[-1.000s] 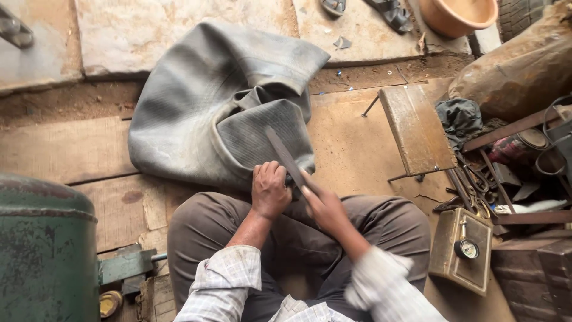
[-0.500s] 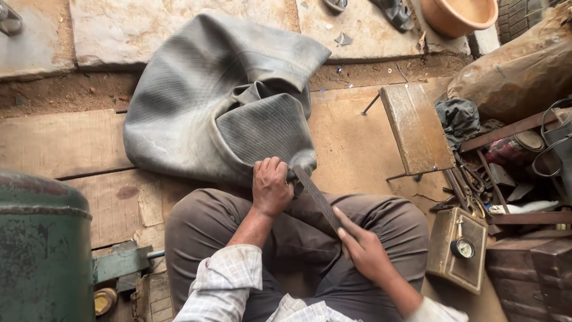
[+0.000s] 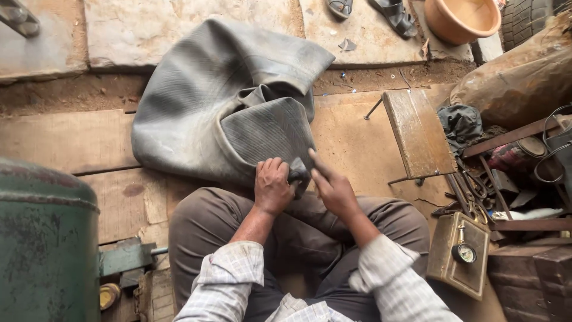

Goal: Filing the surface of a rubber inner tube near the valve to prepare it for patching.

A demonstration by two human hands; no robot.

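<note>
Landmark: I take the inner tube (image 3: 226, 113), lying on the floor just ahead of my knees.
Hands: my left hand (image 3: 272, 186) and right hand (image 3: 332, 188) sit side by side on its near edge.
Left: the tank (image 3: 44, 244), near my left knee.
Right: the small bench (image 3: 419, 132), then the tool pile (image 3: 476, 191) beyond it.
Near right: the gauge box (image 3: 459, 255), beside my right knee.
Behind: sandals (image 3: 369, 9) and a basin (image 3: 462, 19), with what may be a tyre (image 3: 527, 21) at the far right.
</note>
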